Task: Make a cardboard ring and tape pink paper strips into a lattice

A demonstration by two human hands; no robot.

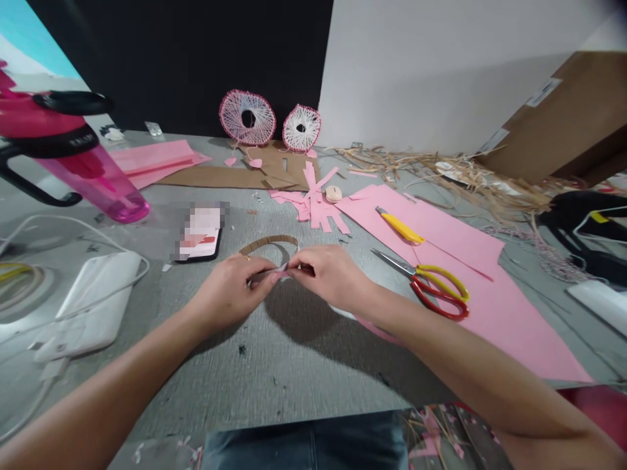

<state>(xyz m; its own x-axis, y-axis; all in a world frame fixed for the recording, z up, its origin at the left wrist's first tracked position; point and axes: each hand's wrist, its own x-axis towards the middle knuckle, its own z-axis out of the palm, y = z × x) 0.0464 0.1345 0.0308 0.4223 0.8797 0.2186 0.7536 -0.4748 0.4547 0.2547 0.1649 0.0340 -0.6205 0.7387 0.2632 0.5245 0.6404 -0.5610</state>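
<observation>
Dark-blue trousers point(264, 450) lie nearest, while over the grey tabletop point(210, 382) the left hand point(235, 284) and right hand point(333, 275) pinch a curved brown cardboard band point(269, 241), seemingly to press pink paper point(282, 275) against it.

Head-worn view, forward and down

A narrow brown cardboard strip point(268, 243) – ribbed and bent into an arc – curves near the frame's centre; a pinched pink strip point(281, 275) shows just below it – mostly hidden.
</observation>
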